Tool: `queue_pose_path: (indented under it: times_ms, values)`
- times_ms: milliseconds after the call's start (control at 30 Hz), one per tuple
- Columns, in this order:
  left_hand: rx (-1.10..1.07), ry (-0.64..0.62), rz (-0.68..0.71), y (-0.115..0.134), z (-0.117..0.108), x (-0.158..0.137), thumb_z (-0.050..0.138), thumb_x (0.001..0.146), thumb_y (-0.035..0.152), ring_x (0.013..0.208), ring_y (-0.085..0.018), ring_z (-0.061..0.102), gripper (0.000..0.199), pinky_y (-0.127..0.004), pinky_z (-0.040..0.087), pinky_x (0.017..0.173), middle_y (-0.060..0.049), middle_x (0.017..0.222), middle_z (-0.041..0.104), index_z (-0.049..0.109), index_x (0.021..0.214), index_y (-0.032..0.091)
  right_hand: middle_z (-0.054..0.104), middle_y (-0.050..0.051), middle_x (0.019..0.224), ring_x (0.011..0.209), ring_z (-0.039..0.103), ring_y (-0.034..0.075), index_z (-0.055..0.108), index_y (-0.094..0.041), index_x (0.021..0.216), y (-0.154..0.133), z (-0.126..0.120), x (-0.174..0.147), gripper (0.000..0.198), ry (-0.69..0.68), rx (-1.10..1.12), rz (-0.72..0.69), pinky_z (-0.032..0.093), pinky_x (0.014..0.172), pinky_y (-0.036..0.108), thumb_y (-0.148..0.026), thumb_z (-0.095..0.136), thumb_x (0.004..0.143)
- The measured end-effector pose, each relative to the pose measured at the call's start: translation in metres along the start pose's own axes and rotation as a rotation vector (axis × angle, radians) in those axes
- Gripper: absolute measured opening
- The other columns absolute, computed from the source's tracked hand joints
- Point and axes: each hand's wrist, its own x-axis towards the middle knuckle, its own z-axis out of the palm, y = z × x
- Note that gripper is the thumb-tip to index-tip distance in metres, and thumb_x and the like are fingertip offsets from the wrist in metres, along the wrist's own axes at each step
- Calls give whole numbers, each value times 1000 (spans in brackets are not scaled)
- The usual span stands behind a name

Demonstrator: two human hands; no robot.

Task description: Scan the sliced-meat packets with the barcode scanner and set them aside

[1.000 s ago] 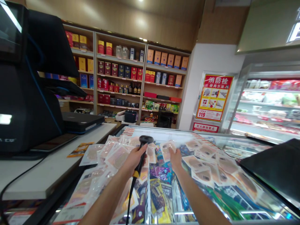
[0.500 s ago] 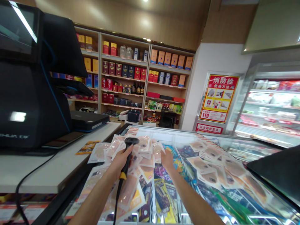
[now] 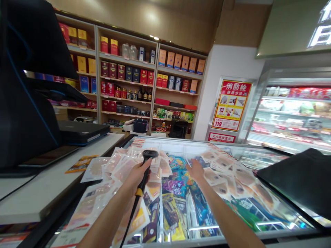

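My left hand [image 3: 139, 174] is wrapped round the handle of a black barcode scanner [image 3: 150, 154], its cable trailing down toward me. Beneath and around it lie many flat clear packets [image 3: 121, 168] with pale, round contents, heaped on the glass top of a chest freezer. My right hand [image 3: 196, 169] hovers over the glass between two groups of packets, thumb and fingers apart, nothing seen in it. Close to its right side is the second group of similar packets [image 3: 221, 174]. Through the glass, colourful bags [image 3: 173, 213] show inside the freezer.
At left, a white counter [image 3: 33, 196] carries a dark checkout machine [image 3: 28, 86] and an orange packet [image 3: 81, 163]. A black angular object [image 3: 300, 186] stands at right. Shelves of boxes [image 3: 126, 74] line the back wall.
My right hand has left the left heap of packets and moved right, toward the other group. The scanner stays in my left hand. The view has turned slightly right.
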Motion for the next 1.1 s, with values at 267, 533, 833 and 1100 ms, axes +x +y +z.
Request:
queue_pose_path:
  times_ms: [267, 533, 833, 1100]
  values:
    - [-9, -118, -2, -3, 34, 4, 54, 57, 56, 34, -7, 43, 41, -19, 32, 34, 4, 45, 49, 46, 59, 16, 60, 15, 95, 90, 54, 27, 54, -12, 99, 86, -36, 3, 50, -104, -123, 221, 39, 71, 32, -44, 49, 61]
    - [11, -204, -16, -9, 60, 2, 55, 58, 54, 32, -7, 43, 39, -18, 30, 33, 5, 44, 49, 44, 59, 17, 62, 13, 89, 90, 54, 28, 59, -15, 83, 106, -37, 18, 37, 32, 124, 257, 39, 71, 33, -31, 59, 49]
    - [23, -300, 2, -3, 63, -10, 52, 62, 52, 32, -6, 42, 36, -18, 29, 33, 5, 43, 49, 45, 59, 17, 52, -4, 48, 45, 52, 12, 41, -20, 58, 83, -21, 28, 17, 169, 972, 371, 39, 43, 22, -36, 48, 60]
    - [42, -398, -34, 1, 69, -19, 50, 66, 48, 30, -5, 42, 33, -17, 28, 33, 5, 41, 48, 45, 57, 16, 49, -8, 45, 41, 48, 9, 43, -19, 63, 51, -16, 33, 19, 231, 1307, 475, 40, 41, 21, -28, 55, 52]
